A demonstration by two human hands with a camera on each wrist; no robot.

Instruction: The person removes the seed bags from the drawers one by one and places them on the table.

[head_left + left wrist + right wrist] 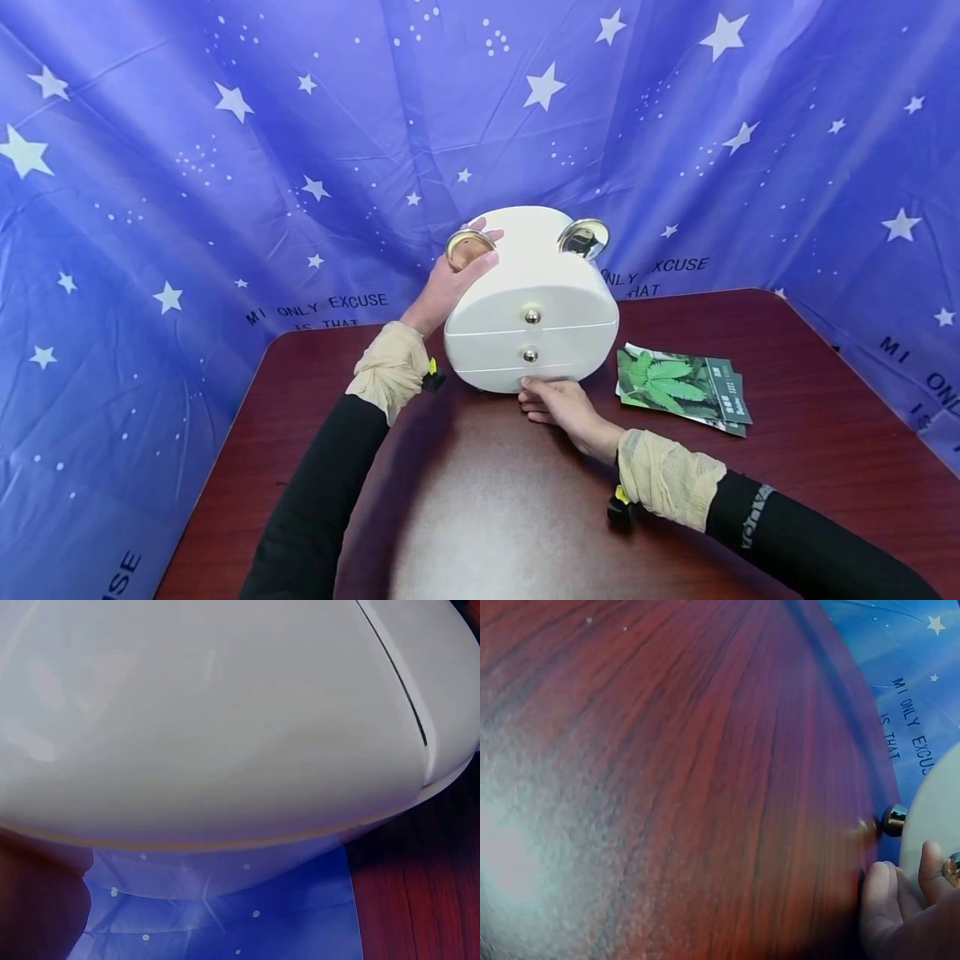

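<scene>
A white rounded storage box [532,267] with gold ear-shaped pieces on top stands tilted on the table. Its front carries two metal knobs and two horizontal seams. At the upper left my left hand [444,287] grips the box around the left gold ear, thumb on the white top. My right hand [570,412] holds the lower front edge, with the thumb on the front and the other fingers below. The white shell [210,735] fills most of the left wrist view. In the right wrist view, the fingers [881,900] are beside the box's edge and a metal knob.
Several overlapping picture cards [675,387], the top one showing a green leaf, lie right of the box. A dark red wooden table [810,433] carries everything. Behind it hangs a blue curtain [360,125] with white stars.
</scene>
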